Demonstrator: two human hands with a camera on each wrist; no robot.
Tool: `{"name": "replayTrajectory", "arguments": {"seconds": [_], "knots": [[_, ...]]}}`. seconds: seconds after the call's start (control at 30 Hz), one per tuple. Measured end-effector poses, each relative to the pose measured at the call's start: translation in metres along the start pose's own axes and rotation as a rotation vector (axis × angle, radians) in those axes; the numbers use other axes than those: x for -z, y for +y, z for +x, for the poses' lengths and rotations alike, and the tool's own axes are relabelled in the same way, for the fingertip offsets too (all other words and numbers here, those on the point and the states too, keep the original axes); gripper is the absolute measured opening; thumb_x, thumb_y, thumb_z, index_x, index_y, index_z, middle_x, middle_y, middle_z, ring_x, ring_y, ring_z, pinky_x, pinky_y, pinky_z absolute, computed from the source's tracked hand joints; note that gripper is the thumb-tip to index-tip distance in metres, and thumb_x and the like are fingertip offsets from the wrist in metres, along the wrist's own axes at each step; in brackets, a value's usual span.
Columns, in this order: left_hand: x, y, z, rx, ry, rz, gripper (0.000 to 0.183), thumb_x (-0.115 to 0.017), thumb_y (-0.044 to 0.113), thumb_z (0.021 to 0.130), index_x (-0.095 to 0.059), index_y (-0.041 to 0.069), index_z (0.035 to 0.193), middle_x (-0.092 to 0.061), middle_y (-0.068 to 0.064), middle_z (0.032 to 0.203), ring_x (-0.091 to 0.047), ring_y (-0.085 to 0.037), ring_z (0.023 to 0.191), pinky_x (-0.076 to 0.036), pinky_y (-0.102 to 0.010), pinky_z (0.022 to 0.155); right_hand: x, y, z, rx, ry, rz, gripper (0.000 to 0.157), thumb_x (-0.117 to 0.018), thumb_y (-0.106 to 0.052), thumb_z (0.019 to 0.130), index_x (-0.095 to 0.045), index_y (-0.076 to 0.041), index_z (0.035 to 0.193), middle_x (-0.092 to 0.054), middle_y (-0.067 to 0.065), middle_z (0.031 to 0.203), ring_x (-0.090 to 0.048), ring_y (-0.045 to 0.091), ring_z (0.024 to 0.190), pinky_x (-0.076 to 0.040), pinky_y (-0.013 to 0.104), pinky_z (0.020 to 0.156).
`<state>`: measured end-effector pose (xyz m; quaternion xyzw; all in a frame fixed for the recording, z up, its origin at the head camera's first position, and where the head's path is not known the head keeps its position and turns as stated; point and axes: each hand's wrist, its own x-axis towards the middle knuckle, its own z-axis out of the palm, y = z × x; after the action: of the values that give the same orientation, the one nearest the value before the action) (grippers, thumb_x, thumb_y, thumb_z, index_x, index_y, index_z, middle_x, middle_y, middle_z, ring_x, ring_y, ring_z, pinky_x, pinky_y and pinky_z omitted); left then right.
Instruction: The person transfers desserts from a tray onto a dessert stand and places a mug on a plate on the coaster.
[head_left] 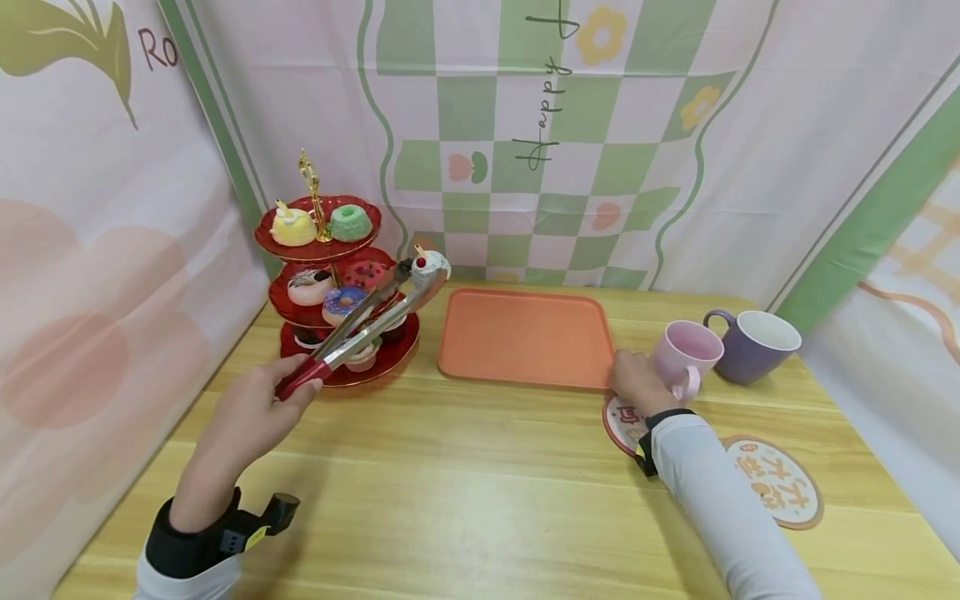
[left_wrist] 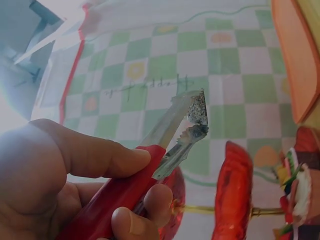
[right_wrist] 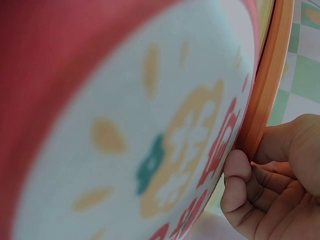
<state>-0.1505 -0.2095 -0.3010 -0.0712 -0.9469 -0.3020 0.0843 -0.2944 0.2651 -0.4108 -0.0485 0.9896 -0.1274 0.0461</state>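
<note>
My left hand [head_left: 251, 417] grips the red handle of metal tongs [head_left: 367, 332]. Between the tips of the tongs is a small white cake [head_left: 429, 265] with a red cherry, held in the air beside the tiered stand [head_left: 401, 354]. In the left wrist view, thumb and fingers wrap the red handle, and the cake is a speckled piece [left_wrist: 197, 109]. At its near right corner, the orange tray [head_left: 525, 337] is pinched by my right hand [head_left: 639, 381]; the right wrist view has thumb and fingertips on the tray's edge [right_wrist: 267, 85].
Toy doughnuts and cakes [head_left: 345, 304] sit on the red three-tier stand. A pink mug [head_left: 686, 350] and a purple mug [head_left: 752, 354] stand right of the tray. One round coaster [head_left: 621, 421] lies partly under my right hand, another [head_left: 776, 483] near my right sleeve.
</note>
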Motion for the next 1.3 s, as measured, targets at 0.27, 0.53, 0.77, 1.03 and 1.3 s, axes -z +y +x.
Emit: {"name": "replayTrajectory", "arguments": {"seconds": [0.27, 0.53, 0.77, 1.03, 1.3], "knots": [[0.008, -0.005, -0.007, 0.007, 0.071, 0.002, 0.047, -0.06, 0.023, 0.091, -0.052, -0.01, 0.125, -0.06, -0.013, 0.082, -0.046, -0.017, 0.052, -0.036, -0.029, 0.041, 0.0, -0.001, -0.001, 0.01, 0.013, -0.012, 0.012, -0.048, 0.002, 0.08, -0.056, 0.008, 0.087, -0.052, 0.016, 0.07, -0.051, 0.03, 0.064, -0.043, 0.038, 0.055], [0.012, -0.005, -0.011, -0.064, 0.189, -0.023, 0.038, -0.065, 0.01, 0.087, -0.058, -0.011, 0.117, -0.061, -0.013, 0.076, -0.045, -0.016, 0.048, -0.037, -0.027, 0.04, 0.0, -0.002, -0.002, 0.017, 0.026, -0.01, 0.013, -0.047, 0.002, 0.081, -0.056, 0.009, 0.088, -0.052, 0.016, 0.07, -0.051, 0.029, 0.062, -0.042, 0.037, 0.053], [0.02, -0.004, -0.018, -0.031, 0.234, 0.003, 0.04, -0.066, 0.014, 0.086, -0.058, -0.011, 0.116, -0.06, -0.017, 0.079, -0.045, -0.019, 0.053, -0.036, -0.027, 0.042, 0.0, 0.001, 0.0, 0.013, 0.027, -0.001, 0.012, -0.046, 0.003, 0.081, -0.056, 0.008, 0.085, -0.052, 0.015, 0.07, -0.05, 0.029, 0.063, -0.042, 0.037, 0.053], [0.028, -0.001, -0.025, -0.014, 0.277, 0.039, 0.039, -0.065, 0.016, 0.087, -0.06, -0.009, 0.116, -0.059, -0.017, 0.08, -0.045, -0.021, 0.054, -0.037, -0.027, 0.042, 0.0, 0.002, 0.0, 0.006, 0.021, 0.01, 0.012, -0.047, 0.002, 0.08, -0.056, 0.008, 0.085, -0.052, 0.016, 0.069, -0.051, 0.029, 0.062, -0.042, 0.037, 0.053], [0.037, -0.003, -0.03, -0.004, 0.313, 0.058, 0.038, -0.066, 0.014, 0.086, -0.06, -0.006, 0.117, -0.06, -0.019, 0.081, -0.045, -0.02, 0.052, -0.036, -0.026, 0.042, 0.0, 0.002, 0.0, 0.001, 0.014, 0.008, 0.013, -0.047, 0.002, 0.08, -0.057, 0.007, 0.086, -0.052, 0.015, 0.069, -0.051, 0.029, 0.062, -0.042, 0.036, 0.053]]}}
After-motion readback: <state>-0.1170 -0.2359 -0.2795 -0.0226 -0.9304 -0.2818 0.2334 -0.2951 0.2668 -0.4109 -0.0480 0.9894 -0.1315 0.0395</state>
